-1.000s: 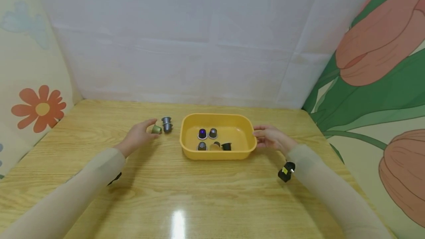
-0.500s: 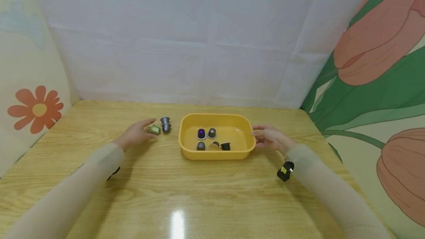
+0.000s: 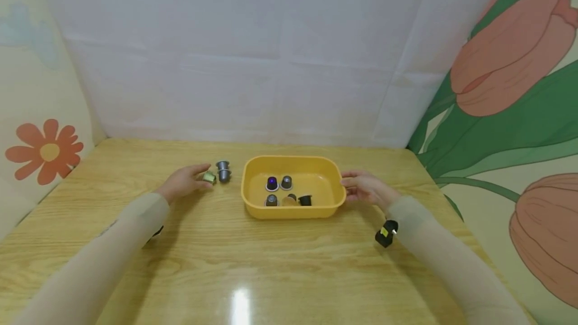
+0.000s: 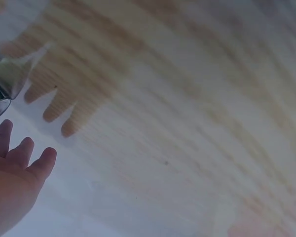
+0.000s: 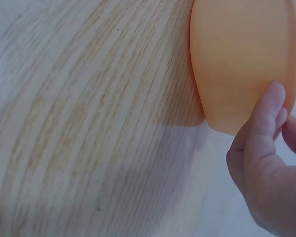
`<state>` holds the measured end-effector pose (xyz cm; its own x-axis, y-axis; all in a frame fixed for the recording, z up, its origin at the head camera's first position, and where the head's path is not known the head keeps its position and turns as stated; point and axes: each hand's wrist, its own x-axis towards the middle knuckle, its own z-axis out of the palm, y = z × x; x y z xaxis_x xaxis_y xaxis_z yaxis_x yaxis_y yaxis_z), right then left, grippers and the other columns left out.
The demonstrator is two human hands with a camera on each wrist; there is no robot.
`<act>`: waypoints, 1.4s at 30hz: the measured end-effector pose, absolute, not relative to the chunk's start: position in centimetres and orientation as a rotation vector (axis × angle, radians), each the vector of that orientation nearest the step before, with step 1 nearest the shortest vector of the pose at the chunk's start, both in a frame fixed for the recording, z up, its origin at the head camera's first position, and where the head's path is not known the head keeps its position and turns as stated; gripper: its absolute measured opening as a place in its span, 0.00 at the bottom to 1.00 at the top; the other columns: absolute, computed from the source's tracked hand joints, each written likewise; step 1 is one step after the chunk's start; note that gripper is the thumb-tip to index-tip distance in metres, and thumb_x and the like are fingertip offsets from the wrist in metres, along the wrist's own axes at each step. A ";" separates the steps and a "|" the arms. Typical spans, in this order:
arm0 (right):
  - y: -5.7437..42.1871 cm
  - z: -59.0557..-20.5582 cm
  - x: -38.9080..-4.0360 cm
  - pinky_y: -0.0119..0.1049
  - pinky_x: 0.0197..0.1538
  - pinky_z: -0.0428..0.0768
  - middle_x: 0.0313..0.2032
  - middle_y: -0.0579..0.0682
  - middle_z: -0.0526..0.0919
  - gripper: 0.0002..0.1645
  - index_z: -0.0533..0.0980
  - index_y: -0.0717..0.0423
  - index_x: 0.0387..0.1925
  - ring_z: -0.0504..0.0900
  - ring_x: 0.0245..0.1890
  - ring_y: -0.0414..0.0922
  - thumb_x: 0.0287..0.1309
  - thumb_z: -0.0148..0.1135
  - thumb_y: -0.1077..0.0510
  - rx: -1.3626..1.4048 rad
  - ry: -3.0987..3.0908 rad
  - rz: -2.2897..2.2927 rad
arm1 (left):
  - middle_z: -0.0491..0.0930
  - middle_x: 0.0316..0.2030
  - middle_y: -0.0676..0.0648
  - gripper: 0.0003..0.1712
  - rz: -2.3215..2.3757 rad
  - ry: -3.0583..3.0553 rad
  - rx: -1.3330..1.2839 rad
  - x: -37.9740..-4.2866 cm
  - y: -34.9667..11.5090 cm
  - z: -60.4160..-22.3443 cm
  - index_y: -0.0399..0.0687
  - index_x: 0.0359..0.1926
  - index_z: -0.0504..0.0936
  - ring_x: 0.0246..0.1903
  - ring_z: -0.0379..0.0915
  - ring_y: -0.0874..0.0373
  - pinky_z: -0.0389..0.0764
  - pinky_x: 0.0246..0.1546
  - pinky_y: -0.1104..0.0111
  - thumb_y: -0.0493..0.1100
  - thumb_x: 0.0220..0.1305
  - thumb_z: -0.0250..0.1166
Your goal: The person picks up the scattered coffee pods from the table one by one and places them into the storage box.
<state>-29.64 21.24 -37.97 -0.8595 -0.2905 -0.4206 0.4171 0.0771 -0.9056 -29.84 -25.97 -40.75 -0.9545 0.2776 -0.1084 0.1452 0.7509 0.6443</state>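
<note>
A small green coffee capsule (image 3: 209, 178) lies on its side on the table, between the thumb and index finger of my left hand (image 3: 184, 183). In the left wrist view the fingers of the left hand (image 4: 17, 177) are extended, and the green capsule (image 4: 2, 81) lies past their tips; whether they touch cannot be told. My right hand (image 3: 368, 187) is at the right end of a yellow tray (image 3: 293, 212). In the right wrist view, fingers of the right hand (image 5: 266, 163) rest straight against the outer wall of the tray (image 5: 244, 54).
Two silver-grey capsules (image 3: 223, 171) lie end to end just right of the green one. Inside the tray are several capsules, among them a dark blue one (image 3: 272, 182), a grey one (image 3: 286, 182) and a black one (image 3: 305, 200). A white cloth (image 3: 271, 64) hangs behind the table.
The green capsule has turned slightly beside the left hand. The right hand stays at the tray's end, and the whole head view has shifted a little.
</note>
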 end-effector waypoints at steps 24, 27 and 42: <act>21.3 -37.9 -29.8 0.34 0.34 0.83 0.39 0.54 0.79 0.27 0.59 0.68 0.68 0.79 0.32 0.44 0.71 0.49 0.65 0.180 1.941 -1.764 | 0.66 0.62 0.27 0.39 1.068 2.733 0.288 -29.5 -26.6 -41.0 0.31 0.68 0.64 0.60 0.64 0.32 0.69 0.57 0.44 0.49 0.65 0.66; 21.2 -37.9 -29.9 0.34 0.34 0.83 0.40 0.55 0.79 0.27 0.60 0.68 0.68 0.79 0.33 0.44 0.71 0.50 0.65 0.196 1.947 -1.761 | 0.67 0.62 0.27 0.40 1.074 2.732 0.262 -29.2 -26.6 -40.8 0.31 0.69 0.63 0.57 0.69 0.34 0.73 0.54 0.47 0.50 0.65 0.66; 21.3 -37.7 -29.6 0.33 0.32 0.83 0.36 0.53 0.79 0.27 0.59 0.69 0.68 0.79 0.30 0.43 0.71 0.49 0.66 0.161 1.934 -1.767 | 0.67 0.62 0.27 0.40 1.052 2.788 0.229 -27.2 -26.1 -39.1 0.32 0.69 0.64 0.62 0.60 0.30 0.67 0.57 0.41 0.53 0.67 0.64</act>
<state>-29.57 21.29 -37.75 -0.8624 -0.2480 -0.4412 0.4171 0.1456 -0.8971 -27.22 -26.15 -39.10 -0.9766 0.1961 -0.0888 0.0886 0.7420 0.6645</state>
